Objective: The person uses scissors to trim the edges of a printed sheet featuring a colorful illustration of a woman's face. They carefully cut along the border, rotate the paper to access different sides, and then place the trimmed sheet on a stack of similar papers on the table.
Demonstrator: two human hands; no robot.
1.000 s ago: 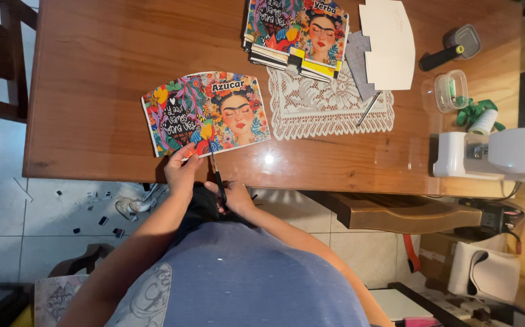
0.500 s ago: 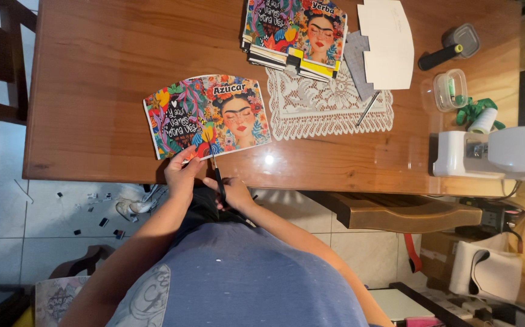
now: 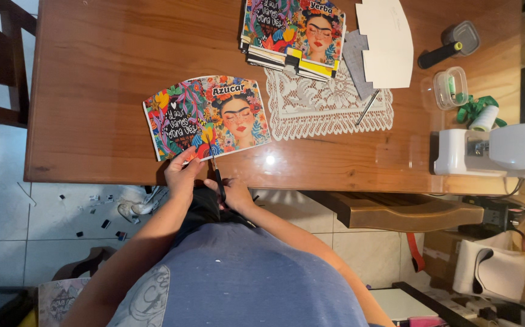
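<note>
Wooden table [image 3: 93, 72]: left hand [image 3: 182, 172] pinches colourful print [image 3: 208, 115], right hand [image 3: 235, 192] grips scissors [image 3: 217, 172], lace doily [image 3: 329, 103] beside

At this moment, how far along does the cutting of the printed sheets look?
Done: small offcuts lie on the floor. In hand: the left hand holds the colourful curved print at the table edge, while the right hand works scissors into its lower edge. Left: a stack of similar prints sits further back; I cannot tell whether those are trimmed.
</note>
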